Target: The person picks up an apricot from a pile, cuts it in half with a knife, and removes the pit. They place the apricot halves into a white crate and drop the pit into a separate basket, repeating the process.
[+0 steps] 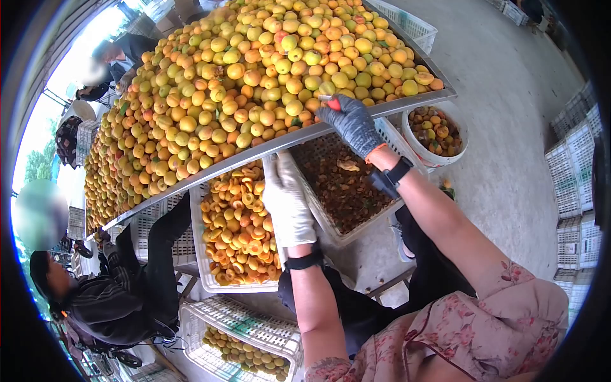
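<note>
My left hand (286,204), in a white glove, reaches over the inner side of a white crate (205,270) of halved apricots (235,223). Its fingers stretch forward to the metal table edge, and no fruit shows in them. In a dark grey glove, my right hand (351,125) is closed around a small red-handled knife (334,104), just above the table's front rim. Whole apricots (254,76) lie heaped right beside its fingertips. Below, between my arms, stands a crate (344,239) of brown pits and scraps (344,184).
A white bucket (466,137) of apricots stands right of the table (439,95). Under my left arm, another crate (238,328) holds whole apricots. Co-workers (114,299) sit along the left side. Stacked crates (573,191) line the right.
</note>
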